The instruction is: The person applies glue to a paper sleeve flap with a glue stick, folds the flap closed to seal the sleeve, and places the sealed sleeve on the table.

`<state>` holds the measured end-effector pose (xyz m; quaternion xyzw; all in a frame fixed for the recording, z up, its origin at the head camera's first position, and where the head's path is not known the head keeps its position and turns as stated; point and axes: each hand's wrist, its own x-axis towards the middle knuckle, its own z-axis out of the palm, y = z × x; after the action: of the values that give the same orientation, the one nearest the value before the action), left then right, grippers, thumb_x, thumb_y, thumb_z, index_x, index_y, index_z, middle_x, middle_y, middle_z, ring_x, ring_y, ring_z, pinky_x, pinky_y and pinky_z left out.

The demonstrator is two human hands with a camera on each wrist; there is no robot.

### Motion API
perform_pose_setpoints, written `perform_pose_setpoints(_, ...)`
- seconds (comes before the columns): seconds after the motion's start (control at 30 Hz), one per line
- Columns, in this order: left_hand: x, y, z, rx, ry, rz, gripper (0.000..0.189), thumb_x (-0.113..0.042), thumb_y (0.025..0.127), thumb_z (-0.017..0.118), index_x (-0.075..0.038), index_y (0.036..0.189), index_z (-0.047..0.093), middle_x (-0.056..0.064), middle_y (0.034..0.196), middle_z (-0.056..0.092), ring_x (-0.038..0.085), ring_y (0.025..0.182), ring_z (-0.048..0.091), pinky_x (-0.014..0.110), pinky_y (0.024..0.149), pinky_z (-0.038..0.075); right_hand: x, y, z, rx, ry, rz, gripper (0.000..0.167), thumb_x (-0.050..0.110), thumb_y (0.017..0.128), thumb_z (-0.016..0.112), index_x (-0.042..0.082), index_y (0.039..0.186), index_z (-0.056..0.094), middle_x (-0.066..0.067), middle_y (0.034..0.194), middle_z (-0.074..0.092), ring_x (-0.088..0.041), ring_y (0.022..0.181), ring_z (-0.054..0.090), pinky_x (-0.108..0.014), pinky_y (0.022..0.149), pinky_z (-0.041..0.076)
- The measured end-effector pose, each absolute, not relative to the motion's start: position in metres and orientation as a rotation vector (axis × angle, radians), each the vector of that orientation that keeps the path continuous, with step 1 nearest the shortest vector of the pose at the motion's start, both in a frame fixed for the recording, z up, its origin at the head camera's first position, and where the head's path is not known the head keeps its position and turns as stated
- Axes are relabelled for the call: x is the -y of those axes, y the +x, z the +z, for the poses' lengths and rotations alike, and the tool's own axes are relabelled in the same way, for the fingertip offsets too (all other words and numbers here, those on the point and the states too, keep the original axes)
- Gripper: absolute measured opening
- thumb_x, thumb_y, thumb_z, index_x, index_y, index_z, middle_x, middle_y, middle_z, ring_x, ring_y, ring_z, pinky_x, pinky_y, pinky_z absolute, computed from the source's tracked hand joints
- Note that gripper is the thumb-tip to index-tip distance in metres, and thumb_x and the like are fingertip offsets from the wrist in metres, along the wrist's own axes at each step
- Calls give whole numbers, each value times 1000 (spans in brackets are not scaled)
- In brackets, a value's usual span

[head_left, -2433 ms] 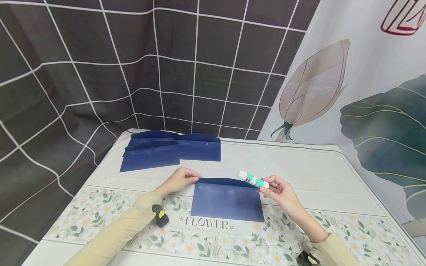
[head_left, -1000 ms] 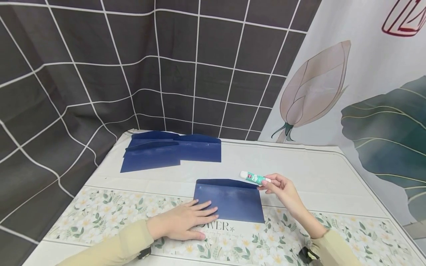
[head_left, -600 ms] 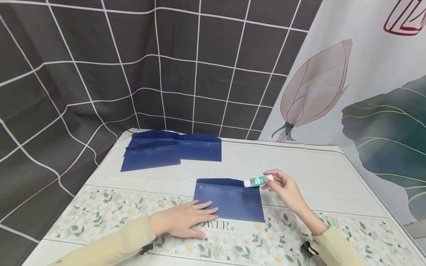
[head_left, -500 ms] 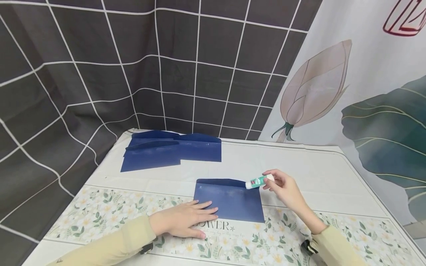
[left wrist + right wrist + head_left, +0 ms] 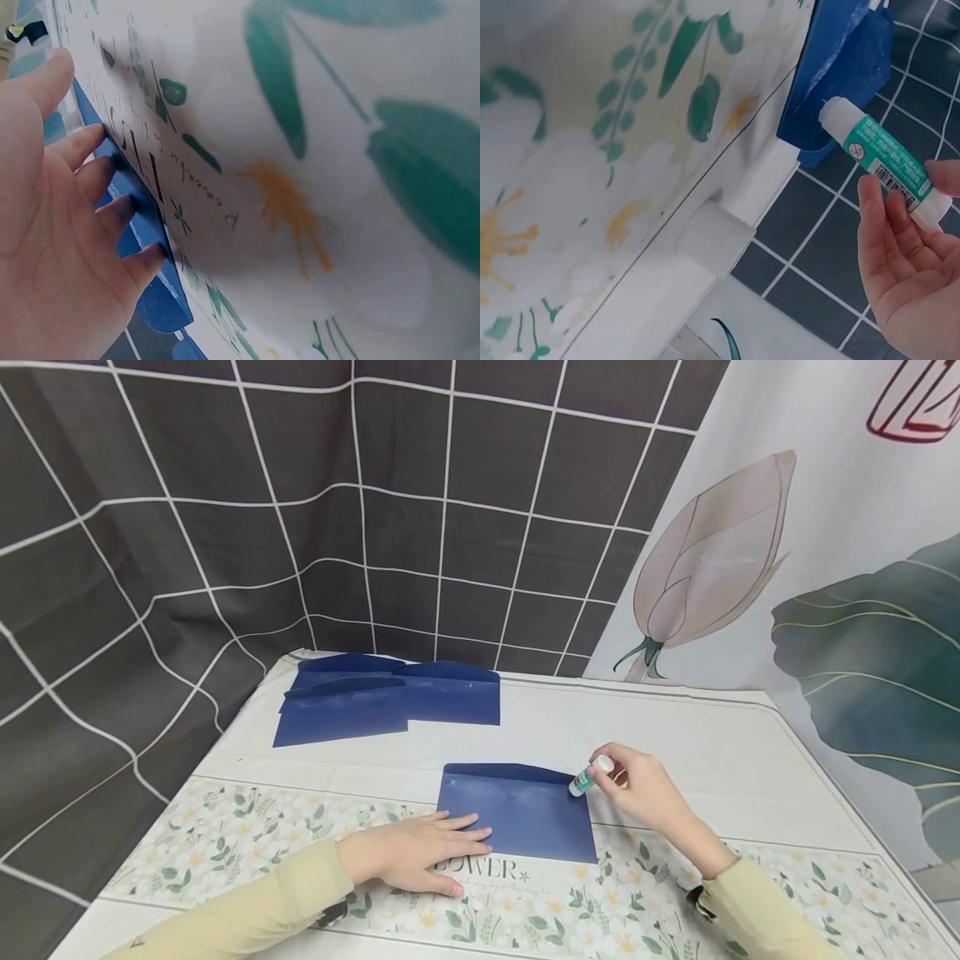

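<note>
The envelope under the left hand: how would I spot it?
On the white tablecloth, find the flower-printed band across the near part. Over its far edge lies a blue envelope, the left hand on its lower left corner, a green-and-white glue stick at its upper right. Unlike the overlapping blue envelopes farther back, it lies apart.

Tablecloth: large capitals "OWER" legible, word's start covered; script below, "Remember" legible upside down in left wrist view, rest too small. Green-white glue stick: round pictogram, barcode, Chinese small print, unreadable. Beige left sleeve: letter "F". White backdrop: red seal-like mark, cut off.
</note>
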<state>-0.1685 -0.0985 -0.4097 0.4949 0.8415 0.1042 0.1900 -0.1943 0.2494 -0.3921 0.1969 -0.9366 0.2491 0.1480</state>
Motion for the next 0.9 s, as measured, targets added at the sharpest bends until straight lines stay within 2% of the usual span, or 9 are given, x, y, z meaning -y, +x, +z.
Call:
perform_pose_setpoints(0.2, 99, -168, -409, -2370, 1392, 297, 61, -53, 96, 46, -28, 150, 33, -8, 159, 26, 17, 149, 19, 49, 119, 20, -249, -198, -397, 2677, 671, 612, 12, 14, 87, 69, 8, 96, 66, 1, 81, 68, -2, 61, 59, -19, 58, 52)
perform_pose_setpoints(0.37, 99, -168, -410, -2372, 1376, 309, 61, -53, 96, 47, -29, 150, 33, -9, 159, 26, 16, 149, 19, 49, 120, 19, -247, -201, -399, 2707, 667, 540, 17, 17, 87, 69, 7, 101, 66, 5, 75, 62, 1, 61, 53, -19, 55, 47)
perform_pose_setpoints(0.67, 98, -167, -412, -2383, 1353, 317, 61, -54, 95, 47, -30, 149, 34, -10, 158, 26, 16, 149, 19, 49, 120, 18, -240, -202, -399, 2682, 823, 226, 29, 22, 86, 72, 7, 106, 57, 0, 75, 66, -9, 58, 60, -24, 54, 50)
perform_pose_setpoints(0.9, 97, -167, -412, -2384, 1356, 309, 62, -54, 94, 49, -28, 149, 35, -9, 158, 26, 16, 149, 18, 50, 120, 18, -239, -203, -402, 2730, 826, 282, 22, 16, 88, 69, 6, 100, 53, 2, 68, 66, -8, 54, 60, -20, 50, 47)
